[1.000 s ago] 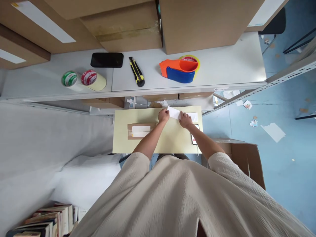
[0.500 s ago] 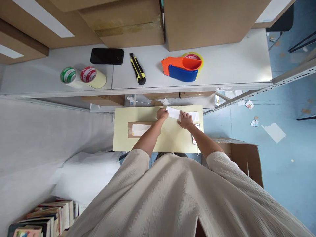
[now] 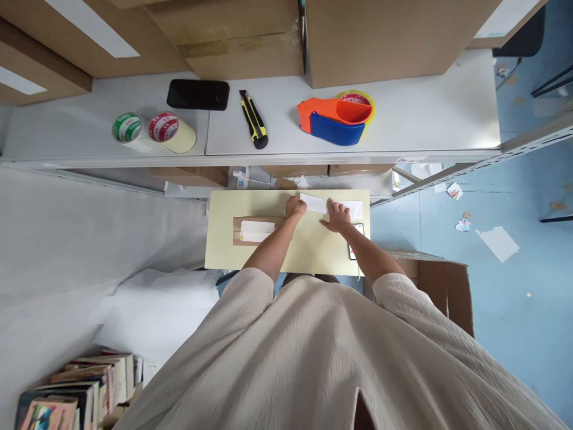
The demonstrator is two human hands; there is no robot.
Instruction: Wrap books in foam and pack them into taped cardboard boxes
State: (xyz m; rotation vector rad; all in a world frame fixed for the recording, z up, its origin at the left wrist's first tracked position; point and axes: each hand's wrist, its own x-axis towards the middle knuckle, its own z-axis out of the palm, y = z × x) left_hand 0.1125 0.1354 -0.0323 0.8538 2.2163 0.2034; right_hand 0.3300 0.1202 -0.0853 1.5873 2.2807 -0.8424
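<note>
A strip of white paper (image 3: 314, 203) lies near the far edge of the pale yellow table (image 3: 308, 254). My left hand (image 3: 296, 206) is closed, its fingers gripping the strip's left end. On the strip's right part rests my right hand (image 3: 337, 216), fingers laid flat and thumb spread to the left. More white paper (image 3: 356, 209) shows beyond those fingers; whether it is the same piece I cannot tell. A lit phone (image 3: 357, 242) sits beside my right wrist. Left of my left forearm is a flat brown cardboard piece (image 3: 237, 232) with a white label (image 3: 256, 231) on it.
Above the table, a grey shelf (image 3: 277, 134) holds tape rolls (image 3: 172, 132), a dark phone (image 3: 198, 94), a yellow-black utility knife (image 3: 253, 119), an orange-blue tape dispenser (image 3: 336, 121) and large cartons (image 3: 380, 42). An open cardboard box (image 3: 443, 292) stands at right; books (image 3: 85, 382) are stacked at lower left.
The camera view has shifted slightly. Both hands keep nearly the same places on the paper.
</note>
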